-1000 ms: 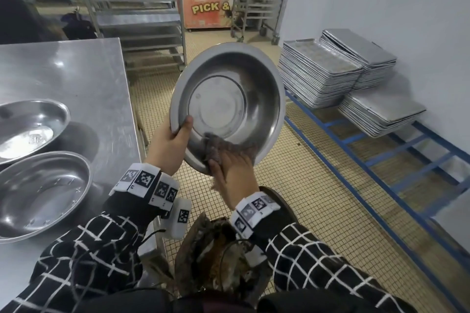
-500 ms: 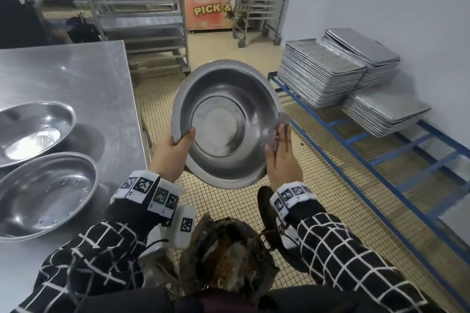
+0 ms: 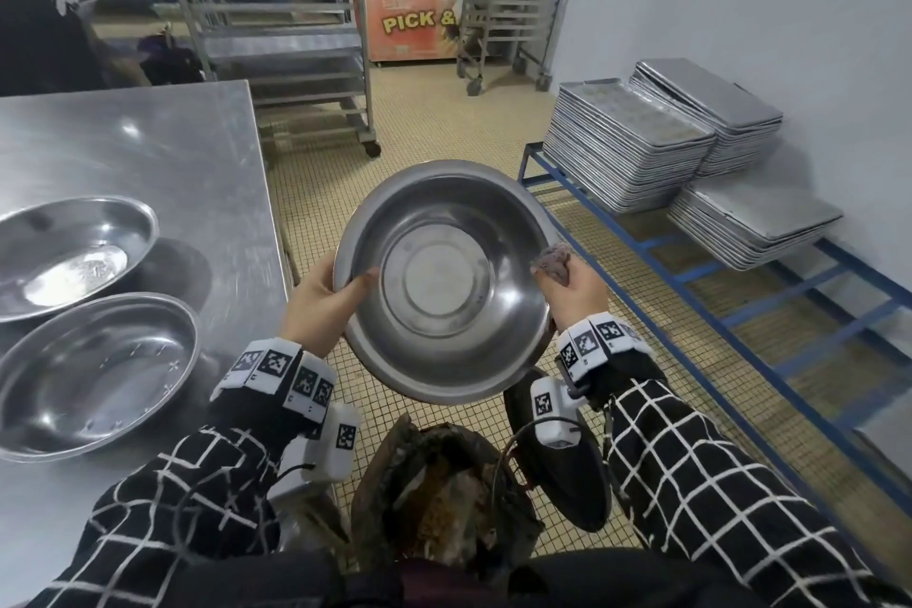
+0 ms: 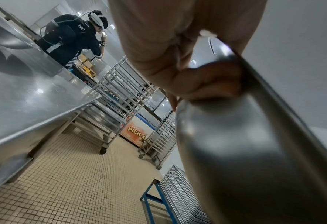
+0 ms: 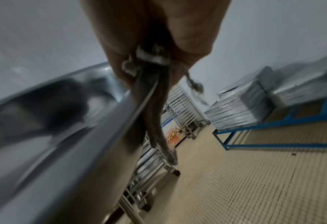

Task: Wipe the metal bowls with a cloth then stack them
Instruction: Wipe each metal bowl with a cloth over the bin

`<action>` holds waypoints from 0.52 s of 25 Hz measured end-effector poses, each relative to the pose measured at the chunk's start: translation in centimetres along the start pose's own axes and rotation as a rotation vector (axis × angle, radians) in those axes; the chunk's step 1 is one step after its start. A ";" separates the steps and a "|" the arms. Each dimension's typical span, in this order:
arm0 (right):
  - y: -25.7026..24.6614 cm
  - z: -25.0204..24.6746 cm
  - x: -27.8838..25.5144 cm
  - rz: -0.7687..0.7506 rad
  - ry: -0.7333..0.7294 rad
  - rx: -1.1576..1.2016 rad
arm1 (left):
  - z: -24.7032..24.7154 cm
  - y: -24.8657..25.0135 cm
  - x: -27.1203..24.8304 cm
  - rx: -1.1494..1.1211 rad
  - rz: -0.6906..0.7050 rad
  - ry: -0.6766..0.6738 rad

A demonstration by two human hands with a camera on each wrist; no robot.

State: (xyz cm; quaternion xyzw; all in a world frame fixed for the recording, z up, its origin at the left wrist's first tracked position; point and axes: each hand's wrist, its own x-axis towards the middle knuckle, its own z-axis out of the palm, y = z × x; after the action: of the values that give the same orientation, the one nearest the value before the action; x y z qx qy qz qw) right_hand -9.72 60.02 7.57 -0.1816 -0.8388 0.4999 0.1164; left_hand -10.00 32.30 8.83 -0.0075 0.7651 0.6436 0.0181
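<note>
I hold a round metal bowl (image 3: 439,281) in front of me over the tiled floor, its inside facing me. My left hand (image 3: 323,299) grips its left rim, thumb inside; the left wrist view shows the fingers (image 4: 202,81) curled behind the bowl (image 4: 245,151). My right hand (image 3: 572,289) holds a grey cloth (image 3: 552,259) against the right rim. In the right wrist view the cloth (image 5: 158,121) is pinched over the bowl's edge (image 5: 93,136) and hangs down. Two more metal bowls, one far (image 3: 64,252) and one near (image 3: 94,370), sit on the steel table (image 3: 148,153) at left.
Stacks of metal baking trays (image 3: 631,143) rest on a blue frame rack (image 3: 740,306) along the right wall. Wheeled tray racks (image 3: 276,15) and a chest freezer (image 3: 409,5) stand behind. Another person (image 4: 74,36) works beyond the table. A dark shoe (image 3: 562,464) is below.
The bowl has come lower and tilted flatter. My right hand with the cloth slid from the bowl's lower inside to its right rim. My left hand kept its grip.
</note>
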 end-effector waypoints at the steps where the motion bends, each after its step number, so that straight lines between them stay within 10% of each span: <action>1: -0.1 0.5 -0.4 0.021 0.058 0.065 | 0.2 -0.3 -0.1 0.019 0.049 0.045; 6: -2.7 3.3 -3.2 0.087 0.252 0.399 | 1.9 0.0 -1.5 -0.151 0.243 0.127; 13: -4.4 5.1 -5.6 0.014 0.160 0.551 | 4.1 2.1 -3.2 -0.247 0.128 0.122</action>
State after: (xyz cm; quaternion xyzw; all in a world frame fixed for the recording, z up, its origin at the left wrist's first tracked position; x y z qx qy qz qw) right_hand -7.44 51.71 8.91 -0.1878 -0.6584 0.6937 0.2236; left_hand -6.81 36.66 10.34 0.0001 0.6788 0.7309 -0.0705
